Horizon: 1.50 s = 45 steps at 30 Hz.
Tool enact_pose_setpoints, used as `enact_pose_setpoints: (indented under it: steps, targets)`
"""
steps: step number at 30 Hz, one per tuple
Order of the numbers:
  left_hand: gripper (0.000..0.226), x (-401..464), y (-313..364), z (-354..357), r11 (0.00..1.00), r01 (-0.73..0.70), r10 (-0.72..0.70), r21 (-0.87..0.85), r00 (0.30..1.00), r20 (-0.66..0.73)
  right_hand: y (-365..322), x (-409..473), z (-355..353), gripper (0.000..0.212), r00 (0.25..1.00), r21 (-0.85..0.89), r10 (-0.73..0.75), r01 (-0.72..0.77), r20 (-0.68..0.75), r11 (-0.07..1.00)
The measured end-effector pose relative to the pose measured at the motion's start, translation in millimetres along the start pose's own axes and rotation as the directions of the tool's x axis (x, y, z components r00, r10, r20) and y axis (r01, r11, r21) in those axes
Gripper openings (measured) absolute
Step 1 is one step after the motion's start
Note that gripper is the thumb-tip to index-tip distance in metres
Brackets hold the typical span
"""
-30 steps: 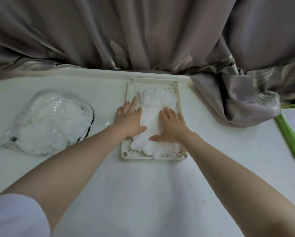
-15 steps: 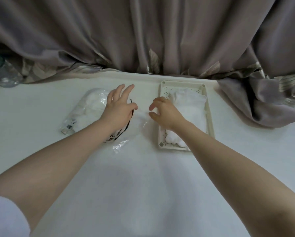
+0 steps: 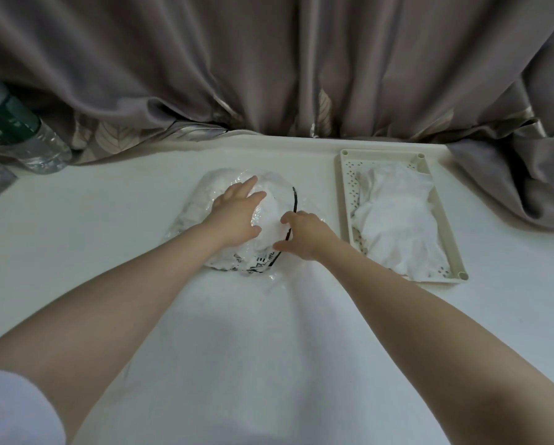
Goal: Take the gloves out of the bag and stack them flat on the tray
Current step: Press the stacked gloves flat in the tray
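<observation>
currently the bag (image 3: 237, 220) at frame centre was pressed flat-handed by the left hand (image 3: 237, 216); its mouth was being reached by the right hand (image 3: 303, 234), grip unclear; a glove pull was judged next.

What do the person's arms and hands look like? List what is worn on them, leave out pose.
Both forearms are bare from the elbow down. The left hand and right hand wear no gloves, and no rings, watch or bracelets show. A pale lavender-white short sleeve covers the left upper arm at the lower left corner. No sleeve shows on the right arm.
</observation>
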<state>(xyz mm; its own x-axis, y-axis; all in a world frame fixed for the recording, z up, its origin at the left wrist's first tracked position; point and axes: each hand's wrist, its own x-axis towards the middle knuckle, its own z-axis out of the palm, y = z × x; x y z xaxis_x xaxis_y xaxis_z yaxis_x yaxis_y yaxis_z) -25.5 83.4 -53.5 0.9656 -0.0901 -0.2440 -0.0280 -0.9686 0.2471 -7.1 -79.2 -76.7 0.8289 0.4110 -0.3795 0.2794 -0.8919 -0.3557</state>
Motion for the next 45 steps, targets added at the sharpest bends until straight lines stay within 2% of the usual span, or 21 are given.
enact_pose_setpoints:
  steps: [3,4,6,8,11,13,15,18,20,21,24,26,27,29,31,32,35,37,39,42,45]
  targets:
    - [0.071,2.2,-2.3,0.6,0.998,-0.059,0.060,-0.035,0.997,0.043,-11.7,0.6,11.1,0.076,0.997,-0.017,0.070,-0.069,0.021,0.997]
    - [0.067,2.7,-2.3,1.2,0.996,-0.069,0.072,-0.053,0.995,0.066,-14.1,0.7,14.0,0.071,0.997,-0.078,0.076,-0.075,-0.001,0.994]
    - [0.059,3.1,-3.5,3.4,0.995,-0.075,0.082,-0.069,0.990,0.113,-17.9,2.7,16.7,0.043,0.996,-0.205,0.049,-0.063,-0.073,0.977]
    - [0.056,3.3,-5.7,6.8,0.997,-0.068,0.074,-0.047,0.988,0.137,-20.5,2.5,13.7,0.023,0.984,-0.227,0.029,-0.068,-0.173,0.972]
    - [0.058,3.9,-9.2,11.3,0.999,-0.046,0.047,-0.006,0.988,0.145,-13.5,4.2,6.1,0.021,0.973,-0.056,0.056,-0.070,-0.224,0.996]
    - [0.061,3.9,-9.7,11.0,0.999,-0.037,0.034,0.016,0.988,0.151,-6.0,4.6,4.0,0.020,0.988,0.077,0.021,-0.009,-0.156,0.997]
    - [0.064,1.8,-7.8,8.2,1.000,-0.025,0.021,0.019,0.987,0.160,-5.3,1.8,7.0,0.032,0.997,0.126,-0.077,0.080,-0.030,0.989]
    - [0.064,-1.7,-6.3,6.2,1.000,-0.015,0.011,0.025,0.987,0.162,-10.1,2.2,21.9,0.045,0.984,-0.124,-0.167,0.173,0.061,0.977]
    - [0.062,-3.6,-8.1,7.0,0.999,-0.009,0.004,0.033,0.987,0.158,-12.2,3.9,26.4,0.035,0.980,-0.295,-0.200,0.186,-0.018,0.937]
    - [0.061,-4.1,-10.0,7.6,0.999,-0.007,0.001,0.039,0.988,0.158,-11.5,4.8,25.5,0.033,0.977,-0.306,-0.203,0.172,-0.071,0.936]
    - [0.058,-3.7,-15.2,9.4,0.998,-0.001,-0.009,0.060,0.986,0.164,-6.0,2.9,6.2,0.029,0.958,-0.134,-0.161,0.131,-0.239,0.982]
    - [0.056,-2.0,-16.3,10.5,0.998,0.001,-0.013,0.066,0.985,0.173,-0.1,-3.9,-13.9,0.032,0.955,0.124,-0.063,0.103,-0.290,0.987]
    - [0.055,-0.9,-15.7,10.9,0.998,0.002,-0.014,0.067,0.984,0.176,2.5,-9.6,-23.7,0.034,0.962,0.326,-0.009,0.101,-0.272,0.940]
    - [0.053,0.6,-12.5,11.3,0.998,0.018,-0.029,0.060,0.982,0.185,6.5,-22.1,-38.2,0.025,0.970,0.667,0.040,0.136,-0.241,0.733]
    - [0.050,1.3,-7.6,11.3,0.998,0.047,-0.053,0.035,0.981,0.187,11.2,-32.8,-48.0,0.008,0.968,0.827,0.091,0.149,-0.233,0.543]
    - [0.048,0.6,-3.9,11.2,0.998,0.067,-0.069,0.016,0.982,0.178,14.1,-36.8,-51.0,0.003,0.967,0.866,0.112,0.149,-0.228,0.477]
    - [0.048,-5.3,14.6,7.8,0.993,0.066,-0.062,-0.096,0.997,0.050,20.4,-45.5,-56.5,0.009,0.977,0.908,0.120,0.113,-0.175,0.403]
    - [0.040,-12.9,35.1,1.9,0.960,-0.052,0.014,-0.276,0.990,-0.139,22.5,-51.5,-57.7,0.005,0.986,0.939,0.094,0.101,-0.138,0.328]
    - [0.027,-21.5,59.1,-7.6,0.854,-0.190,0.048,-0.484,0.956,-0.291,24.0,-56.0,-59.3,0.011,0.991,0.963,0.066,0.098,-0.118,0.251]
    - [0.016,-27.8,86.1,-20.1,0.714,-0.228,0.062,-0.662,0.962,-0.264,26.8,-62.0,-64.0,0.018,0.989,0.967,0.035,0.129,-0.140,0.220]
    - [0.011,-26.1,91.6,-23.4,0.697,-0.163,0.018,-0.698,0.977,-0.210,30.0,-68.5,-70.9,0.015,0.981,0.952,0.077,0.155,-0.181,0.264]
